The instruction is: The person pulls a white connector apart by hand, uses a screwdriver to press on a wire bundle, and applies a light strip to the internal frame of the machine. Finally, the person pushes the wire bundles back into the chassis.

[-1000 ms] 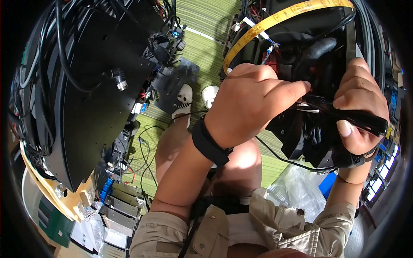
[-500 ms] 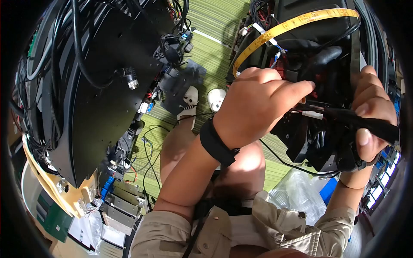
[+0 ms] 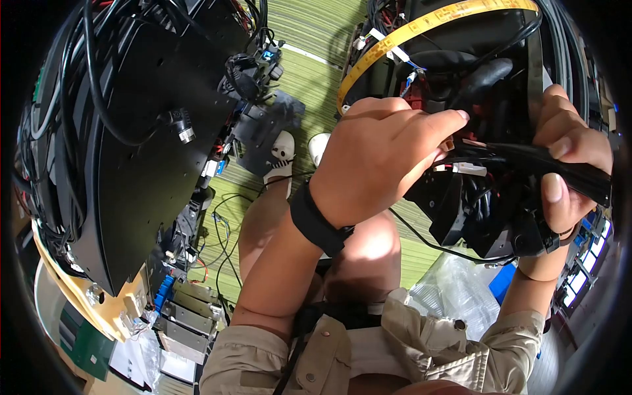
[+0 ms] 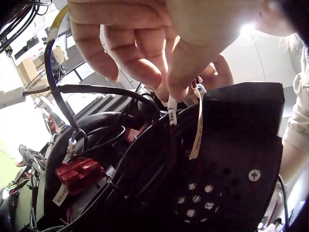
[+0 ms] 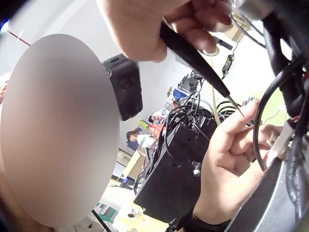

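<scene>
One black-handled tool (image 5: 195, 59), thin metal tip (image 5: 234, 105), gripped in my right hand (image 5: 140, 30); one white connector (image 5: 284, 135), pinched in my left hand (image 5: 227, 166); black cables (image 5: 276, 50) alongside.

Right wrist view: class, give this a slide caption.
Right hand gripping a black-handled pointed tool directed toward the left hand near black cables.

The green floor (image 3: 303, 26) (finely striped, a pale line (image 3: 313, 56) across it) bears thin cables (image 3: 221, 263), white shoes (image 3: 283, 142) and crumpled clear plastic (image 3: 454, 289).
</scene>
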Demonstrator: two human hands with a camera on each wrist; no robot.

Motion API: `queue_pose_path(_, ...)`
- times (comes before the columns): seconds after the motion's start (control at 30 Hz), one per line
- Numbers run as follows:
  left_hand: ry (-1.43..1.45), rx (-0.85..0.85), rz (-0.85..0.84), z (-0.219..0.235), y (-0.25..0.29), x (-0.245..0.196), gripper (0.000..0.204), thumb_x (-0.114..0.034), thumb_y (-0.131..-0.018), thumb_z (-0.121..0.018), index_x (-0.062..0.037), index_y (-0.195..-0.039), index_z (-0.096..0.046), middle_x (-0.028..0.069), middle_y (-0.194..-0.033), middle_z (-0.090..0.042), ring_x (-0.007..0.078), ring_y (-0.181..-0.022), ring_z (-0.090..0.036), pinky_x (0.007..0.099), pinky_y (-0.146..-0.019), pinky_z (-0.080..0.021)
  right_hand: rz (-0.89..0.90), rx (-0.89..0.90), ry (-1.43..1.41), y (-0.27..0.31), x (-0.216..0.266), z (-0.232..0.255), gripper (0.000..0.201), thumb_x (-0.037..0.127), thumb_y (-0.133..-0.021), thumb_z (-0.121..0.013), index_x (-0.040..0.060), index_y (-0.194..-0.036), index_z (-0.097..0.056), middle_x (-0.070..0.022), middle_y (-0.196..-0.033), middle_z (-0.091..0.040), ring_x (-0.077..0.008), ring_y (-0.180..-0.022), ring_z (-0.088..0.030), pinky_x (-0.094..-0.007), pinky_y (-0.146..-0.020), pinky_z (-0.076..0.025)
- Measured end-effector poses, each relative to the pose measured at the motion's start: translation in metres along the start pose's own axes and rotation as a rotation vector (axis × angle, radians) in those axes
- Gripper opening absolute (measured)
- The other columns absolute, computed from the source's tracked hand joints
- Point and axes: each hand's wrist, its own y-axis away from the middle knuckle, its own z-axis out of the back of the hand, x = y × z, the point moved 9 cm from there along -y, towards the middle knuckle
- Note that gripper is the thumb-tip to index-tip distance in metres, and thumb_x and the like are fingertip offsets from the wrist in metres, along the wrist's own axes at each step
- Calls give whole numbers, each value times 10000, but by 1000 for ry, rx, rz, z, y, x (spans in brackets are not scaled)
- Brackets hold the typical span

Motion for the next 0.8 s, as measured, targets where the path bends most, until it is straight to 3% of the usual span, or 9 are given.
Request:
queue_pose_path(0.07,8,0,2,1,0,0,454,-24,-691,-696,-67,-1135,-611,40,-861,-683,204,-696,-607,316,-684,-485,30,21,13,-2,3,-2,279,172,-730,-717,41,-906,-544,-49,-676,-521,-171,-544,-462,-330,-591,-345)
queue_pose_path(0.13,11,5,-20,0,-1,-1,507,-12,-679,-700,-70,-1169,-586,38,-859,-679,205,-686,-599,314,-679,-487,-96,89,101,4,-5,-4,280,325,-786,-671,117,-895,-519,-22,-614,-444,-175,-598,-351,-359,-678,-300)
queue_pose_path(0.33,40,-78,15,4,0,3,523,8,-709,-697,-65,-1204,-545,48,-874,-660,188,-655,-563,300,-661,-476,-128,10,29,9,-9,14,323,444,-813,-610,138,-879,-528,5,-603,-408,-169,-592,-312,-357,-678,-286)
queue_pose_path(0.37,136,-125,68,7,0,8,471,3,-761,-679,-62,-1205,-535,41,-830,-631,130,-631,-522,264,-630,-451,-111,40,-13,11,-11,18,314,444,-819,-599,145,-884,-525,6,-605,-405,-169,-596,-311,-362,-693,-285)
queue_pose_path(0.47,296,-177,181,10,6,15,425,-14,-787,-664,-60,-1189,-535,24,-780,-588,73,-617,-475,214,-604,-407,-128,50,-38,14,-11,21,300,455,-823,-567,169,-898,-517,7,-602,-404,-168,-599,-321,-380,-745,-282)
queue_pose_path(0.53,311,-187,140,15,5,10,376,-42,-779,-677,-59,-1136,-559,4,-738,-560,39,-586,-434,186,-557,-363,-124,84,-17,11,-9,19,311,474,-811,-561,181,-901,-507,6,-596,-412,-165,-593,-335,-389,-765,-284)
queue_pose_path(0.6,314,-14,218,4,6,12,344,-68,-732,-727,-56,-1051,-598,-2,-712,-558,37,-538,-414,186,-507,-345,-136,138,-6,12,-10,21,327,493,-800,-556,184,-892,-500,4,-591,-421,-166,-588,-347,-393,-772,-284)
queue_pose_path(0.63,299,0,190,1,4,10,302,-82,-693,-765,-54,-960,-626,-7,-676,-554,40,-504,-409,197,-465,-338,-141,147,-4,12,-10,20,323,491,-802,-550,185,-890,-498,6,-586,-419,-167,-584,-343,-395,-774,-285)
queue_pose_path(0.8,284,26,106,-1,2,0,208,-104,-670,-784,-51,-796,-627,13,-608,-535,87,-485,-443,234,-439,-335,-169,115,-8,15,-12,22,328,494,-818,-538,177,-894,-498,2,-602,-409,-171,-584,-334,-400,-785,-289)
